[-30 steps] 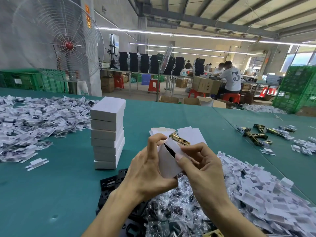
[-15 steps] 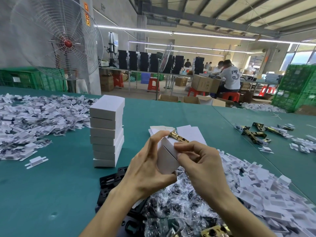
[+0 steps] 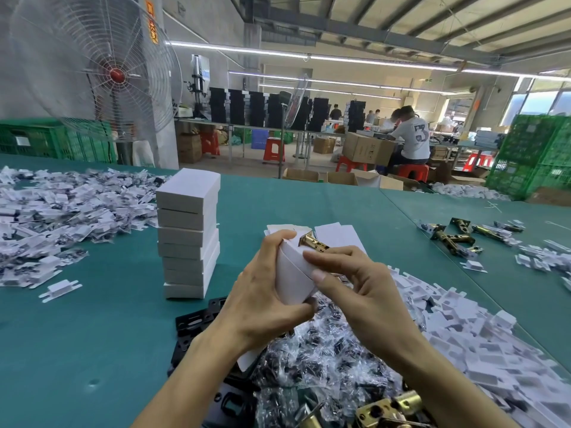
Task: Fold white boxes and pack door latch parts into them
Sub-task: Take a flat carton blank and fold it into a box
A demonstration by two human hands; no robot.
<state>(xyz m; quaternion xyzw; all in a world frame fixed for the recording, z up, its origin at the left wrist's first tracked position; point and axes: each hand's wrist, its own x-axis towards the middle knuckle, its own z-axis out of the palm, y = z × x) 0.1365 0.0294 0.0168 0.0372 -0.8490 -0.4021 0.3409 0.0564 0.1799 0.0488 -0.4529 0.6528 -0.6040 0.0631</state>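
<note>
White box (image 3: 292,273) and latch part (image 3: 312,241), where are they? Start big and work down.

Biggest is the green bench (image 3: 77,350) I work at. On its far left lies a wide heap of white card inserts (image 3: 55,217). A second heap (image 3: 463,335) banks up on my right.

And between them?

A stack of folded boxes (image 3: 188,236) stands upright to the left of my hands, the top one skewed a little. Under my wrists is a mound of small parts in clear bags (image 3: 324,359), with black plates (image 3: 197,319) poking out at its left side. Flat box blanks (image 3: 336,233) lie just beyond my fingers, and loose brass latches (image 3: 454,236) lie well off to the right.

Now the box.

I hold it up above the bagged parts, between both hands. My left hand (image 3: 262,301) wraps it from the left, forefinger curled over the top edge and thumb at the bottom corner. My right hand (image 3: 358,288) curls in from the right, thumb pressed on the front face and fingers laid across the top.

The latch?

Its brass end sticks out of the box's top, just beside my right fingers. The rest is hidden inside.
</note>
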